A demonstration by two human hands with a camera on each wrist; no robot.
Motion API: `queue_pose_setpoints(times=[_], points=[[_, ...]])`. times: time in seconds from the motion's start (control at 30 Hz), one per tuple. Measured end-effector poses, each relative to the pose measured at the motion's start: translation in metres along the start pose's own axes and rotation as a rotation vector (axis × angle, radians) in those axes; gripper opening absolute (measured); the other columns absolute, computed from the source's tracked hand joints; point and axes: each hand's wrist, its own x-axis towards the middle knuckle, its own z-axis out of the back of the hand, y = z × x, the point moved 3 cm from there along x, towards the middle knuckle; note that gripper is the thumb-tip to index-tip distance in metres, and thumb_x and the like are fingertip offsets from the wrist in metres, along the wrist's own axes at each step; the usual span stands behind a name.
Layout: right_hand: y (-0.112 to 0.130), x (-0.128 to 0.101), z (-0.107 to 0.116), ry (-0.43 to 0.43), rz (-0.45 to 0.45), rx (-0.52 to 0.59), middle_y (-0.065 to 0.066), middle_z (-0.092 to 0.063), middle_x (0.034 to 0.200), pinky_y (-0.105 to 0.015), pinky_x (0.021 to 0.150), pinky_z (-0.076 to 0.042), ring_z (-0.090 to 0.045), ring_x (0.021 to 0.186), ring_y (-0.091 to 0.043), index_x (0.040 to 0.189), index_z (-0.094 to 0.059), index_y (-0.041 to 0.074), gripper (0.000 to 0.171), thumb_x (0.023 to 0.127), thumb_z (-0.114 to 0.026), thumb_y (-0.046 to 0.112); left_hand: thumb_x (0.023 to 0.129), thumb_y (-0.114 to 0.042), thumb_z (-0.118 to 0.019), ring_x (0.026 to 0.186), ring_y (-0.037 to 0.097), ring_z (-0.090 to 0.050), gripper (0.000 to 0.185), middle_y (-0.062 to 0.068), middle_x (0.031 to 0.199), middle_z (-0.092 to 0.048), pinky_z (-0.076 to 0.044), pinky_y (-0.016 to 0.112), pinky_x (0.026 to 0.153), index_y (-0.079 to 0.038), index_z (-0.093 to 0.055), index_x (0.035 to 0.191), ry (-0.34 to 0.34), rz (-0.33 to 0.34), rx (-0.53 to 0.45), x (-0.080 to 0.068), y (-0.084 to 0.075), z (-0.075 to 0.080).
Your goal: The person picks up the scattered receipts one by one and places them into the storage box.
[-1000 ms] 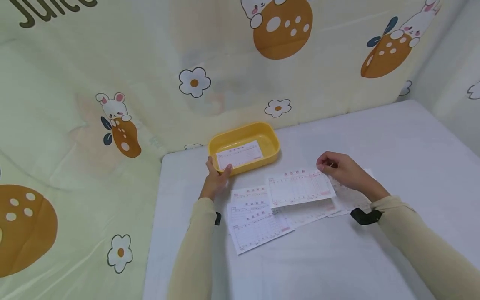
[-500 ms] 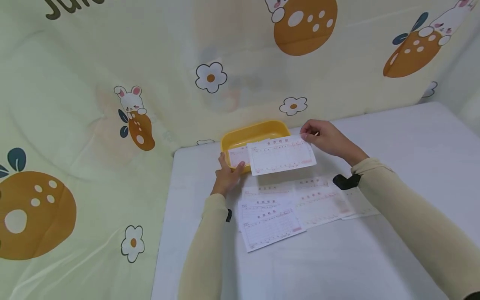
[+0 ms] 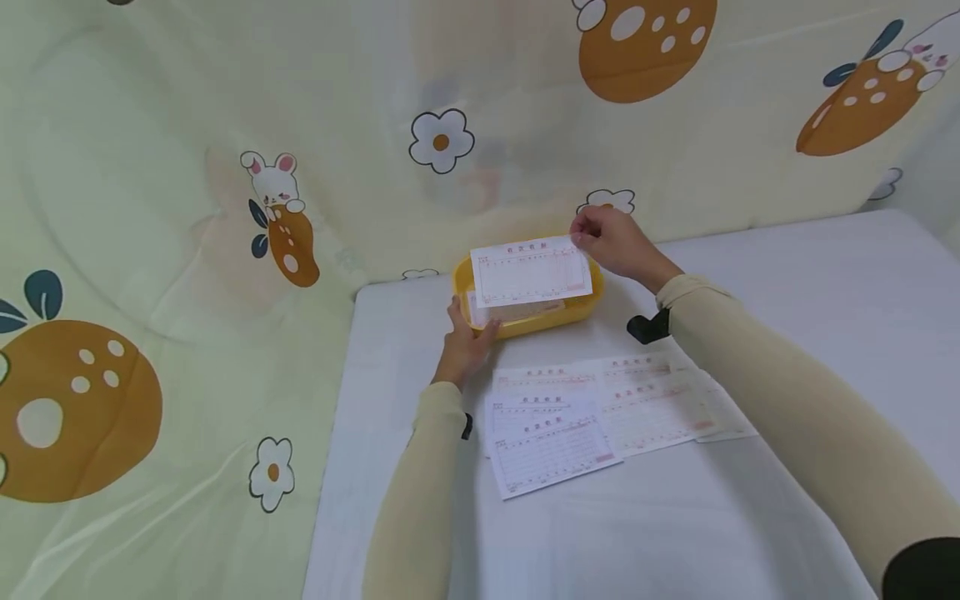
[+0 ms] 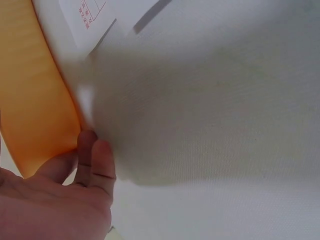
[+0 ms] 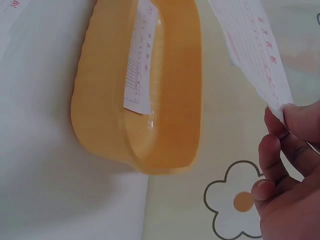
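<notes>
My right hand (image 3: 618,247) pinches a white printed receipt slip (image 3: 532,271) by its upper right corner. The slip hangs over a yellow plastic tray (image 3: 543,321), hiding much of the tray's inside in the head view. Between thumb and fingertips the slip's corner (image 5: 274,95) shows in the right wrist view. Another slip (image 5: 139,65) lies in the bottom of the tray. My left hand (image 3: 463,346) grips the tray's front left corner, thumb along the front and fingers at the left side. In the left wrist view its fingertips (image 4: 103,150) rest against the yellow wall.
Several overlapping receipt slips (image 3: 555,454) lie spread on the white table (image 3: 600,533) in front of the tray. A printed curtain (image 3: 337,125) hangs right behind the tray and runs down the table's left side. The right forearm reaches over the rightmost slips.
My right hand has lifted a slip from above the spread slips and carried it up and left to over the tray. The left hand keeps its grip on the tray.
</notes>
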Motion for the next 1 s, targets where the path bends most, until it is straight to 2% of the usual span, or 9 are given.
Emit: queue_pose_setpoints(times=[0.23,0.43,0.6,0.73,1.0], points=[[-0.002,0.009,-0.002,-0.017,-0.05,-0.01,-0.022,-0.06,0.112,-0.042,0.088,-0.048,-0.053,0.103,-0.036,0.118,-0.062,-0.004,0.014,0.111,-0.054,0.004,0.102,-0.062,-0.064,0.146,0.047,-0.046,0.101,0.029,0.162,-0.042,-0.034,0.061,0.121,-0.031,0.003,0.171,0.018,0.015,0.03,0.003,-0.002,-0.01],[-0.005,0.014,-0.005,-0.029,-0.07,0.009,-0.023,-0.06,0.113,-0.042,0.089,-0.048,-0.052,0.105,-0.037,0.12,-0.062,-0.005,0.015,0.112,-0.054,0.005,0.102,-0.064,-0.063,0.146,0.048,-0.045,0.1,0.028,0.163,-0.041,-0.034,0.063,0.12,-0.033,0.002,0.171,0.016,0.028,0.057,0.002,-0.005,-0.01],[-0.011,0.014,-0.018,-0.033,-0.081,0.019,-0.022,-0.059,0.112,-0.042,0.089,-0.046,-0.051,0.103,-0.037,0.117,-0.063,-0.005,0.013,0.111,-0.054,0.004,0.102,-0.064,-0.063,0.147,0.048,-0.045,0.1,0.027,0.164,-0.041,-0.035,0.063,0.119,-0.034,0.004,0.171,0.021,0.051,0.058,0.0,-0.006,-0.01],[-0.013,0.014,-0.03,-0.03,-0.09,0.014,-0.022,-0.059,0.112,-0.043,0.09,-0.046,-0.051,0.104,-0.037,0.117,-0.063,-0.004,0.013,0.11,-0.055,0.003,0.102,-0.065,-0.062,0.147,0.048,-0.044,0.101,0.027,0.165,-0.039,-0.035,0.064,0.119,-0.036,0.005,0.171,0.026,0.065,0.064,-0.001,-0.004,-0.008],[-0.012,0.024,-0.043,-0.046,-0.052,0.016,-0.02,-0.06,0.11,-0.041,0.089,-0.046,-0.051,0.103,-0.036,0.115,-0.064,-0.004,0.011,0.109,-0.058,0.004,0.101,-0.067,-0.062,0.147,0.049,-0.044,0.101,0.027,0.166,-0.037,-0.035,0.066,0.118,-0.039,0.006,0.17,0.024,0.092,0.055,0.003,0.002,0.002]])
